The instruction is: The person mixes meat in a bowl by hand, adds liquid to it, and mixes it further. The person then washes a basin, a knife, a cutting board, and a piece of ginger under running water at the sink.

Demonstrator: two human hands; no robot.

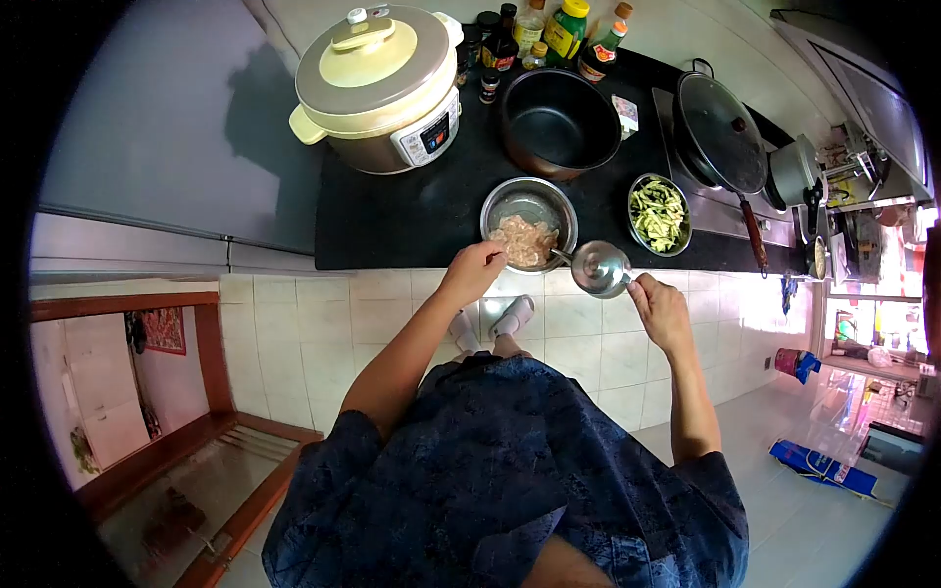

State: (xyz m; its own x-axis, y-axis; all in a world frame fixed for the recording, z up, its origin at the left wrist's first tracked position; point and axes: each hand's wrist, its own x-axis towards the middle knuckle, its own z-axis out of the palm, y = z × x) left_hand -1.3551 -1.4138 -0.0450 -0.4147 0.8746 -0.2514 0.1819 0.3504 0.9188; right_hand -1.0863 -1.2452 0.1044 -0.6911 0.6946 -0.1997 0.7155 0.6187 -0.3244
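Observation:
A stainless steel bowl (487,209) sits at the counter's front edge with pale, sliced raw meat (526,240) in it. My left hand (473,269) is closed at the bowl's near left rim, fingers pinched together there. In my right hand (660,306) is the handle of a small, shiny metal oil pot (599,269), held in front of the counter. Its thin spout points left, over the bowl's right rim. Whether liquid is coming out, I cannot make out. Behind the pot stands a metal bowl of cut green vegetable strips (659,214).
A large electric pressure cooker (377,88) stands at the back left. Beside it are several sauce bottles (564,34) and a dark, open pot (559,122). A lidded wok (720,132) rests on the stove, its handle reaching the front edge. Another pot (796,171) stands farther right.

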